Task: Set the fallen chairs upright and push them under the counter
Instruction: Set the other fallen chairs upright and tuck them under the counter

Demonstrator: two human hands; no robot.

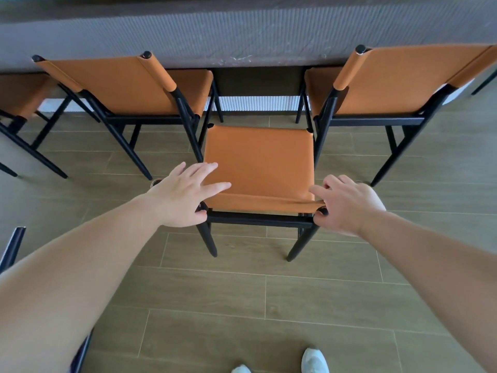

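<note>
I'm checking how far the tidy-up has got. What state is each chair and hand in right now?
Middle chair: upright, not yet under the counter.
Left chair: upright, seat under the counter.
Right chair: upright, seat under the counter.
Left hand: open, at backrest's corner.
Right hand: grips backrest's corner.

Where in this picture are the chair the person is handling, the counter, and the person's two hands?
middle chair point(258, 157), head view, on its orange seat.
counter point(242, 36), head view, on its grey ribbed front.
left hand point(183, 195), head view, on the back of the hand.
right hand point(349, 205), head view, on the back of the hand.
</note>
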